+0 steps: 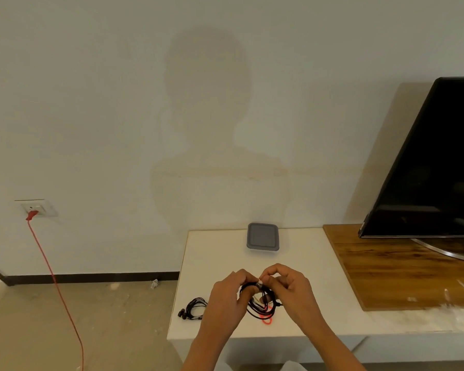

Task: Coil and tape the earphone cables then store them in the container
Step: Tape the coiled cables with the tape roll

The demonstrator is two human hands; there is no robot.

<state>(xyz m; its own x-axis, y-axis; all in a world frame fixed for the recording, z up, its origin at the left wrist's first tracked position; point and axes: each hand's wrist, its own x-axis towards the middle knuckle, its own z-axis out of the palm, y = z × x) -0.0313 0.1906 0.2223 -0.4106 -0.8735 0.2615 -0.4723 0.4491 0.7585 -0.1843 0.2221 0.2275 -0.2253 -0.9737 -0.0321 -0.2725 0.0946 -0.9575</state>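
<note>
Both hands are up over the near part of the white table (212,253), fingertips meeting. Left hand (227,299) has its fingers curled round the black earphone coil (256,303) and grips its 9 o'clock side. Right hand (291,290) has thumb and forefinger pinched on the coil's 12 o'clock point, right at a small pale tape piece (259,284) wrapped on the strands there; its other fingers are curled in. Neither hand is spread. The coil hangs between the palms, its lower loops close to the tabletop; can't tell if they touch. A red loop (267,319) shows under the coil at its 6 o'clock, lying on the table, partly hidden by the black strands. A second earphone coil (194,307), black, lies flat on the table at 9 o'clock from the left hand, just beside the wrist, with its earbuds pointing to the table's left edge. Whether it is taped is too small to tell. The container (263,238), grey, square with rounded corners and lid on, sits at 12 o'clock from the hands, near the table's far edge by the wall, well apart from the coils. At 3 o'clock a wooden board (386,271) lies on the counter with a TV (434,162) standing on it. At 9 o'clock, off the table, a wall socket (38,208) carries a red plug (30,215), and its red cable (56,285) runs down to the floor.
</note>
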